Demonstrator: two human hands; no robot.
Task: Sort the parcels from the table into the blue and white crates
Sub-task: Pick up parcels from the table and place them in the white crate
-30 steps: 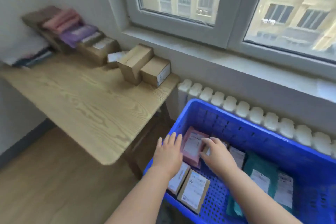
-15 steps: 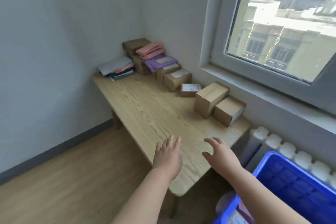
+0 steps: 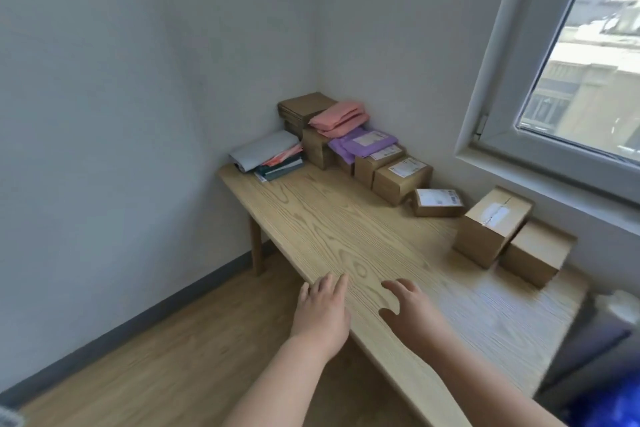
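I observed both hands empty. The left hand [image 3: 322,312] hung over the table's [image 3: 346,236] near edge, fingers straight and together, holding nothing. The right hand [image 3: 412,312] was over the tabletop just inside that edge, fingers spread and loosely bent, also gripping nothing. I could not tell whether either hand touched the wood.

The parcels lay well apart from both hands, ranged along the table's window-side edge. At the far corner stood a stack of brown boxes [image 3: 304,107] with pink mailers [image 3: 341,118] on top and purple mailers [image 3: 363,142] just beside them. A grey mailer pile [image 3: 265,149] sat at the far end, by the other wall. Next along the edge came two labelled boxes [image 3: 401,178], touching, then a small flat labelled box [image 3: 438,202]. Nearer the right end a taped box [image 3: 493,225] rested tilted against a plain box [image 3: 535,253].

Only a blurred corner of the blue crate [image 3: 609,406] showed beyond the table's right end.
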